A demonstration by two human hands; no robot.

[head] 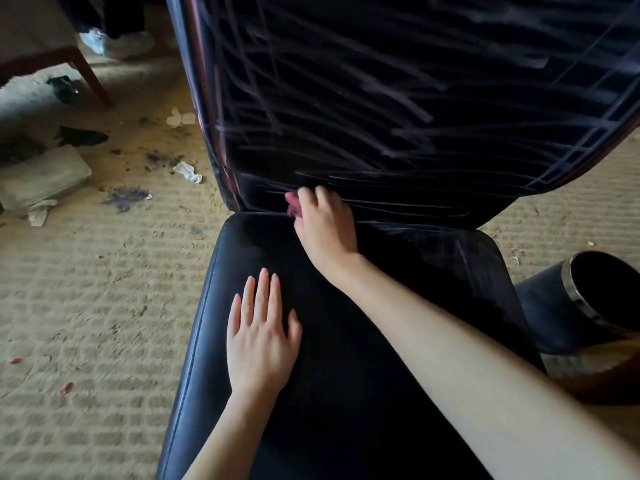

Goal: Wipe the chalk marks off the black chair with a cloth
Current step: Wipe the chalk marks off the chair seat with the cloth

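Both my forearms come in from the bottom, bare, over the chair (346, 393), which is smooth black leather with a stitched seam down its left edge. My left hand (259, 341) lies flat on the seat, fingers straight and a bit spread, holding nothing. Up ahead and to its right, my right hand (325, 226) is at the crease where seat meets backrest, fingers curled round a reddish cloth (293, 205), soft and bunched, with only a wad poking out on the left of my knuckles. It's pressed against the bottom of the backrest.

Above that hand the backrest is covered in chalk marks (398, 109), pale streaky strokes crossing every way, plus a grid of thinner lines toward the right edge. Right of my hand, the back part of the seat has a faint chalky haze. The seat under my left hand looks clean and dark.

Off to the right of my right arm there's a round dark bin (554, 306) with a shiny metal rim, tipped toward me; its inside is just black, can't tell what's in it.

Left of my left hand it's open ribbed beige carpet (86, 306), grubby with dark smudges, crumpled tissues (188, 172), a flat pale book (41, 178), and a wooden chair leg (88, 72) further off.
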